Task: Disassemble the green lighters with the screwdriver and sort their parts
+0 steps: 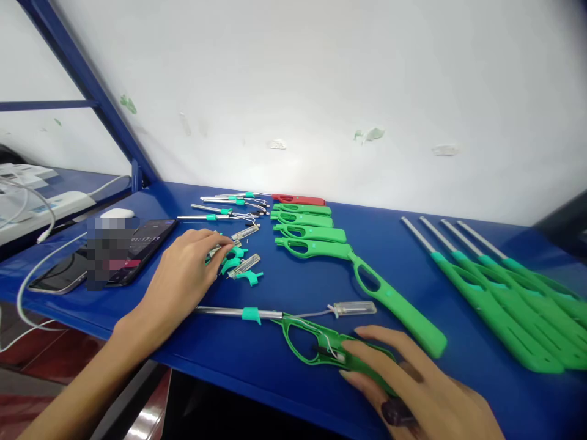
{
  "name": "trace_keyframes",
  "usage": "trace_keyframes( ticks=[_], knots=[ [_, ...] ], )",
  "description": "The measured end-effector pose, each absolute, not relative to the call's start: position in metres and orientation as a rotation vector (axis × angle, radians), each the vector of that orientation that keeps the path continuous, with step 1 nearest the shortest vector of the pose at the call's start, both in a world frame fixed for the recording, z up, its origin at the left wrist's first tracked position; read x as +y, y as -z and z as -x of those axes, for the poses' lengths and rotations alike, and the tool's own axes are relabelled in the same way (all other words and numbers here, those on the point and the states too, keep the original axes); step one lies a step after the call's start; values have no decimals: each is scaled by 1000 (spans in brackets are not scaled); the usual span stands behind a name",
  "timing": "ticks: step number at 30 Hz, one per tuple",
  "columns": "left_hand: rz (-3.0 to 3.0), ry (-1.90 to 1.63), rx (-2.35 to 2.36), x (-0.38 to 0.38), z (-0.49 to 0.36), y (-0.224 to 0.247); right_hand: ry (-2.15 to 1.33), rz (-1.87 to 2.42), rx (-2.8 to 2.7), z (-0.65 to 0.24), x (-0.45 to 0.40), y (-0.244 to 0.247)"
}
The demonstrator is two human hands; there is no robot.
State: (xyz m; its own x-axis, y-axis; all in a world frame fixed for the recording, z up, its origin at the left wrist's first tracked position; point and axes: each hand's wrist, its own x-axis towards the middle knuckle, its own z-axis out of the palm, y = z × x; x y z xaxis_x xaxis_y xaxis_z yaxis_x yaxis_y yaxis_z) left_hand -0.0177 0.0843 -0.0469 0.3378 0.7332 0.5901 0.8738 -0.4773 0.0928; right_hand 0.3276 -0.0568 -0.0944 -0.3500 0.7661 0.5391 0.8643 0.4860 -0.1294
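Note:
My left hand [190, 263] reaches over small teal triggers [250, 277] and clear fuel tanks [245, 266], its thumb and fingers pinched together; what is between the fingertips is hidden. My right hand [413, 379] rests on an opened green lighter shell [302, 342] near the front edge, with a dark-handled tool [398, 412] held in its curled fingers. From the shell, a metal tube [220, 311] with a teal collar [251, 315] points left. A wire runs to a clear tank [355, 308] lying just behind the shell.
Green shell halves [307, 232] and a red one [300, 200] lie at the back, beside metal tubes with wires [206, 217]. Several assembled green lighters [495, 311] are on the right. Phones [147, 244] and a white cable [27, 281] are at left. A wall [321, 79] stands behind.

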Motion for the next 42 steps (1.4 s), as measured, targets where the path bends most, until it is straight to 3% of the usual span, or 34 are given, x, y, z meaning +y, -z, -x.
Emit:
trace_keyframes(
  ticks=[12, 24, 42],
  knots=[
    [2977, 942, -1178, 24, -79, 60, 441, 1360, -2276, -327, -13, 84],
    [2974, 924, -1117, 26, -83, 74, 303, 1332, -2298, -331, -17, 86],
    [2979, 928, -1105, 23, -85, 73, 464, 1382, -2128, -325, -25, 77]
  ],
)
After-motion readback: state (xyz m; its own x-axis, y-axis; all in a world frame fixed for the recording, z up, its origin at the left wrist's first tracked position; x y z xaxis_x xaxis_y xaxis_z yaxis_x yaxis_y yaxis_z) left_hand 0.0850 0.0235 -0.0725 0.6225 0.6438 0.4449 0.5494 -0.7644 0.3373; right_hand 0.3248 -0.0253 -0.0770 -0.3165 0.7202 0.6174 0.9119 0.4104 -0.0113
